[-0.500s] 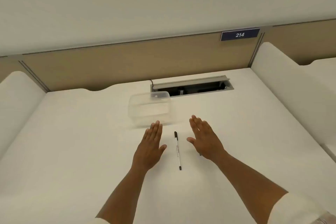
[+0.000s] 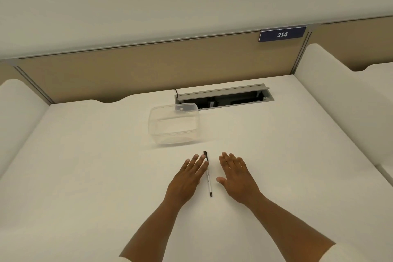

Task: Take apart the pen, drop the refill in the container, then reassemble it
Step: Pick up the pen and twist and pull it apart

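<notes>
Right now both hands are lying palm down on the white desk [image 2: 85, 176], one on each side of the pen [image 2: 208, 174]. The left hand [image 2: 187, 178] is resting with its fingers straight and close together, and its index fingertip is lying over or against the pen's black cap at the far end; whether it is actually pressing the cap cannot be told. The right hand [image 2: 236, 176] is sitting just to the right of the pen, apart from it, its fingers straight and slightly spread and its thumb pointing left toward the barrel. Neither hand is gripping anything.

The pen is lying flat on the desk between the two hands, whole, running near to far with the dark cap at the far end and a small dark tip at the near end; its barrel is white.

Just beyond the pen, a little to the left, the clear plastic container [image 2: 173, 125] is standing upright on the desk, open at the top and holding nothing visible. Behind it, a grey cable hatch [image 2: 223, 97] is sitting open in the desk surface, touching or overlapping the container's far right corner in this view. On the tan partition [image 2: 127, 74] at the far edge, a blue sign [image 2: 282, 34] is showing 214.
</notes>
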The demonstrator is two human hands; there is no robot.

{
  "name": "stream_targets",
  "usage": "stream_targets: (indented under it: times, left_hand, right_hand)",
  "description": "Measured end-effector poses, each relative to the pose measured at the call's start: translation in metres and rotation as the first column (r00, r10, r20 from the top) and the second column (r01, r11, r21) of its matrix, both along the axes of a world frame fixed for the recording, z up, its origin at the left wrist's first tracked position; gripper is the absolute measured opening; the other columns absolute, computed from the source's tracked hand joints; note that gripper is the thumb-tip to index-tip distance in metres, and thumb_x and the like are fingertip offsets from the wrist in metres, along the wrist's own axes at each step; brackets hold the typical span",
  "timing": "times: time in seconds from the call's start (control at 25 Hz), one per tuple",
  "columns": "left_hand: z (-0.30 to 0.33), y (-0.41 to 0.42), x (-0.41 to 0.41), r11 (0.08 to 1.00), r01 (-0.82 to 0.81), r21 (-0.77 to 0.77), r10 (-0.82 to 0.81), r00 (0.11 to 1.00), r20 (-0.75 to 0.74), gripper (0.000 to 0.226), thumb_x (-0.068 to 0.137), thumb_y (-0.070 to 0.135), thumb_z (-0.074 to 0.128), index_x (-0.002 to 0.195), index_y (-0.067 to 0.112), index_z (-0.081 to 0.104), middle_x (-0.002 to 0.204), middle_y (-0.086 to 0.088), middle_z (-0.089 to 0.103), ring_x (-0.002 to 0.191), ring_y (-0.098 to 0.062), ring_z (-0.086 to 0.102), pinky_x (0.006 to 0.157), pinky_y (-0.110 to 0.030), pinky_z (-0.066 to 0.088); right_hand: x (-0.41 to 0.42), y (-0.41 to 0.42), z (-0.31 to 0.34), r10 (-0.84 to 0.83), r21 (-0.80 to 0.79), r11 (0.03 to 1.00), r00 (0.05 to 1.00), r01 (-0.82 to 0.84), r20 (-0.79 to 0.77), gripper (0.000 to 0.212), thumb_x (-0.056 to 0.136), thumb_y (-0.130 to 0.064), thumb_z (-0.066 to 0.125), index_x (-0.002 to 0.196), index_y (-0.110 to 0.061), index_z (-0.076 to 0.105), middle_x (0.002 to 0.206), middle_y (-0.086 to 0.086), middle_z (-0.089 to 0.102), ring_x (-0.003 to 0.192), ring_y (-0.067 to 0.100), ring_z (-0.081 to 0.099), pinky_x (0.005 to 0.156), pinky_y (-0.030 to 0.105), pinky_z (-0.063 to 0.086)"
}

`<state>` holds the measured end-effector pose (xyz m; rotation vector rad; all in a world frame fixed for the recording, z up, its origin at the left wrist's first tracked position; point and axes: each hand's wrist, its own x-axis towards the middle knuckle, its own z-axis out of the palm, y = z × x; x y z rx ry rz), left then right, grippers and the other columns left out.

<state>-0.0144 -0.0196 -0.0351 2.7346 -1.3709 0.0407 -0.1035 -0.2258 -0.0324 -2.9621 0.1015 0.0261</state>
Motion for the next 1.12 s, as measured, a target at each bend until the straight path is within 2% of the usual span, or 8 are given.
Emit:
stream_targets:
  times: [0.16,0.44,0.68,0.92,1.12]
  left_hand:
    - [-0.001,-0.004,0.004,0.999,0.033,0.009,-0.033,0.999,-0.021,0.061,0.095,0.004,0.05,0.149,0.025,0.03,0.161,-0.004,0.021,0.149,-0.026,0.016,0.118,-0.04,0.017]
    - [-0.002,-0.011,0.01,0.998,0.068,-0.005,-0.068,0.997,-0.043,0.044,0.096,0.01,0.054,0.138,0.026,0.05,0.16,-0.004,0.023,0.149,-0.026,0.017,0.12,-0.041,0.017]
    - [0.002,-0.012,0.015,0.997,0.068,-0.037,-0.07,0.996,-0.048,0.03,0.094,0.014,0.058,0.123,0.022,0.06,0.159,-0.004,0.027,0.149,-0.024,0.018,0.12,-0.038,0.018]
    - [0.001,-0.009,0.016,0.995,0.066,-0.076,-0.069,0.997,-0.026,0.011,0.091,0.011,0.062,0.099,0.018,0.063,0.153,-0.007,0.039,0.145,-0.027,0.029,0.116,-0.041,0.03]
    - [0.001,-0.001,0.012,0.996,0.039,-0.079,-0.041,0.999,-0.025,0.009,0.093,0.009,0.056,0.093,0.017,0.058,0.151,-0.007,0.042,0.146,-0.028,0.028,0.115,-0.041,0.032]
  right_hand:
    - [-0.001,0.003,-0.004,0.044,-0.06,0.997,0.999,-0.045,-0.014,0.063,0.092,-0.051,0.036,0.135,-0.009,0.056,0.139,0.008,0.058,0.132,0.032,0.051,0.11,0.047,0.023]
    - [0.004,-0.001,-0.009,0.074,-0.119,0.99,0.997,-0.077,-0.028,0.059,0.087,-0.05,0.039,0.127,-0.012,0.062,0.131,0.005,0.064,0.132,0.034,0.051,0.109,0.05,0.022]
    - [0.004,-0.003,-0.014,0.096,-0.13,0.987,0.995,-0.097,-0.012,0.055,0.081,-0.047,0.063,0.125,-0.013,0.06,0.133,0.005,0.061,0.134,0.035,0.048,0.11,0.051,0.02]
    - [0.003,-0.002,-0.018,0.1,-0.13,0.987,0.995,-0.099,0.008,0.056,0.081,-0.045,0.062,0.126,-0.011,0.06,0.133,0.007,0.061,0.132,0.035,0.05,0.109,0.051,0.022]
    - [0.003,0.0,-0.018,0.097,-0.137,0.986,0.995,-0.098,-0.015,0.054,0.081,-0.045,0.054,0.122,-0.01,0.062,0.131,0.007,0.062,0.13,0.035,0.052,0.108,0.05,0.023]
